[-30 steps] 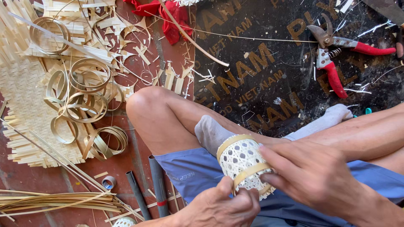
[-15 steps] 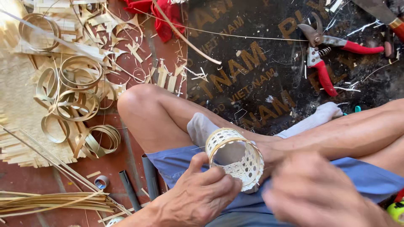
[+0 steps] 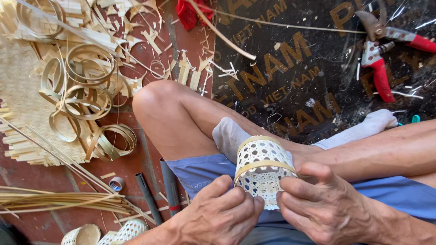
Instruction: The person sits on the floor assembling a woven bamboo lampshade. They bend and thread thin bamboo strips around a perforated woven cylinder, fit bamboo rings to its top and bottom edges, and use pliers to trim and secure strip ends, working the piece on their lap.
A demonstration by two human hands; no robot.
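Observation:
A small woven bamboo basket (image 3: 262, 169), pale with an open lattice and two yellowish bands around it, is held upright over my lap. My left hand (image 3: 218, 213) grips its lower left side. From the right, my right hand (image 3: 324, 206) closes on it, thumb lying across the lower band. My crossed bare legs and two grey-socked feet (image 3: 229, 136) lie just behind the basket.
Coiled bamboo strip hoops (image 3: 86, 86) and a woven mat (image 3: 20, 90) lie at the left. Long bamboo splints (image 3: 54, 197) run along the lower left beside more small baskets (image 3: 129, 229). Red-handled shears (image 3: 379, 54) rest on a dark printed sheet (image 3: 290, 72) at the upper right.
The basket has been turned from lying tilted with its mouth showing to upright with its side toward me. Both hands have shifted their grip lower on it.

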